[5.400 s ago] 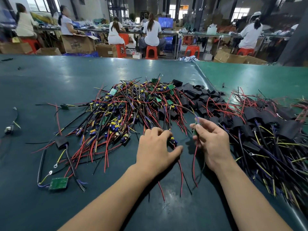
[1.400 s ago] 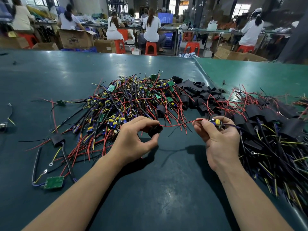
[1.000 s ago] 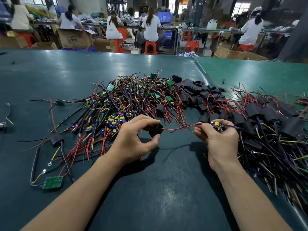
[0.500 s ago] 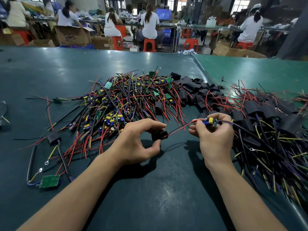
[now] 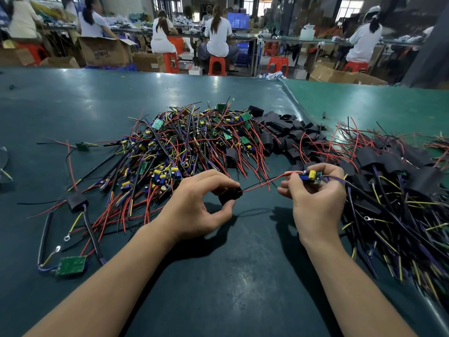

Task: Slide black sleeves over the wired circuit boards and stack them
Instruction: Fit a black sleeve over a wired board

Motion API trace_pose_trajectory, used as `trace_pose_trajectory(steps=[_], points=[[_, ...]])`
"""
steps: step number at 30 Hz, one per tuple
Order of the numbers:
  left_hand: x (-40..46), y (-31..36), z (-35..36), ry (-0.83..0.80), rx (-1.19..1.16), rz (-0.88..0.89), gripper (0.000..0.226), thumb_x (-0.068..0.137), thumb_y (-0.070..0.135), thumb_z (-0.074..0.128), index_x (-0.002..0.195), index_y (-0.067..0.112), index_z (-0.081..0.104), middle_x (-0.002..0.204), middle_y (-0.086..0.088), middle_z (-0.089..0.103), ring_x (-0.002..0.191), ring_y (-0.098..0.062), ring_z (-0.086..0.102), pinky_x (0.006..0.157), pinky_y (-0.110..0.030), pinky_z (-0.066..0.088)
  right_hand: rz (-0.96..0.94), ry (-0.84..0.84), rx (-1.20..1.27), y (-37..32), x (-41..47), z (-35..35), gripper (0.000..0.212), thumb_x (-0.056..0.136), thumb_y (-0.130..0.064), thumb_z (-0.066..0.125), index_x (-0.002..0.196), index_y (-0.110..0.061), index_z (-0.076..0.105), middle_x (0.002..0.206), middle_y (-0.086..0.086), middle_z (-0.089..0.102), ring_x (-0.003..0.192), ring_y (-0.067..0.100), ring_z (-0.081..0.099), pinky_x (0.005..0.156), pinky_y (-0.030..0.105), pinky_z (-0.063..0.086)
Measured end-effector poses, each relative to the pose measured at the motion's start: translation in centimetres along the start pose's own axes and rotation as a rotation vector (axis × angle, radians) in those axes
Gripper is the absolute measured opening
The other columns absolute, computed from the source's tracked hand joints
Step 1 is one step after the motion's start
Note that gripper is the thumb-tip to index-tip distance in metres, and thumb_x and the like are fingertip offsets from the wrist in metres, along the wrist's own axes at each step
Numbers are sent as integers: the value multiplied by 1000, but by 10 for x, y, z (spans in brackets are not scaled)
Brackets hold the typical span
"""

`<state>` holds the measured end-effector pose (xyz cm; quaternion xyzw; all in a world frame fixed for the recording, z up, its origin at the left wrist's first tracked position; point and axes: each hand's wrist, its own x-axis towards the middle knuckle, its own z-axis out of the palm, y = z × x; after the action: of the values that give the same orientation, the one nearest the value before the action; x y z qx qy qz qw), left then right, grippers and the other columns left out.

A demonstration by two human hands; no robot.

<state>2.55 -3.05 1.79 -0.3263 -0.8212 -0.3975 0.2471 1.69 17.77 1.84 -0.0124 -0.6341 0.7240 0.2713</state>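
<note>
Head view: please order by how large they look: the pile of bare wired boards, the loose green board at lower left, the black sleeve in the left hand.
1. Pile of bare wired boards
2. Loose green board, nearer the camera
3. Black sleeve, partly hidden by the left hand

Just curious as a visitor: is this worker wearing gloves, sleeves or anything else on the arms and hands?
No. Both forearms are bare right to the bottom edge of the picture. The left hand and the right hand have no gloves, and no rings, watch or wristband show.
</note>
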Motion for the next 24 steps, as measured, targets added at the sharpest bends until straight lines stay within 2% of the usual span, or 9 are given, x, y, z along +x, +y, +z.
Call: trace_pose_trajectory(steps=[2,9,13,15,17,19,22,24], points=[[0,-2,0,11,45,-12,26,77,1,77,103,3,72,96,-3,69,84,-17,66,76,-34,55,19,-57,37,-1,-1,1,33,89,7,62,92,-22,45,73,6,70,66,21,73,58,28,58],[1,2,-3,5,173,-1,29,80,12,76,109,11,71,104,4,72,95,-14,67,83,-42,54,134,-305,142,-8,-11,5,30,87,8,65,95,-16,50,77,7,72,68,25,73,55,31,58],[2,8,-1,-10,255,69,33,81,16,78,112,10,70,105,3,73,92,-15,66,82,-39,53,256,-517,69,-7,-16,9,26,78,-25,73,97,-17,57,86,2,71,82,20,70,65,36,60],[2,9,1,-18,272,92,33,80,15,79,112,9,70,104,2,73,90,-12,63,81,-35,52,318,-593,52,-5,-18,11,25,84,-35,73,97,-20,57,86,-2,70,82,17,67,69,36,58],[1,9,1,-21,256,90,35,81,14,78,114,8,69,104,1,73,90,-14,65,81,-35,53,390,-591,66,-6,-18,12,16,87,-41,60,91,-26,63,87,0,67,80,17,63,68,37,53],[1,10,0,-22,228,75,37,82,15,76,117,8,67,107,0,72,91,-20,68,81,-39,56,376,-539,54,-8,-15,11,22,86,-37,49,82,-29,69,83,-3,64,75,14,58,63,31,50],[1,10,1,1,207,81,38,82,15,76,118,8,67,108,-2,72,92,-21,69,79,-40,57,335,-529,140,-9,-13,8,19,95,-24,57,86,-21,74,79,0,66,64,12,58,54,24,50],[1,12,3,15,196,87,37,82,15,76,118,8,67,107,-2,72,93,-21,69,79,-40,57,365,-498,193,-10,-15,9,12,87,-26,64,88,-21,75,80,5,67,61,14,60,52,24,52]])
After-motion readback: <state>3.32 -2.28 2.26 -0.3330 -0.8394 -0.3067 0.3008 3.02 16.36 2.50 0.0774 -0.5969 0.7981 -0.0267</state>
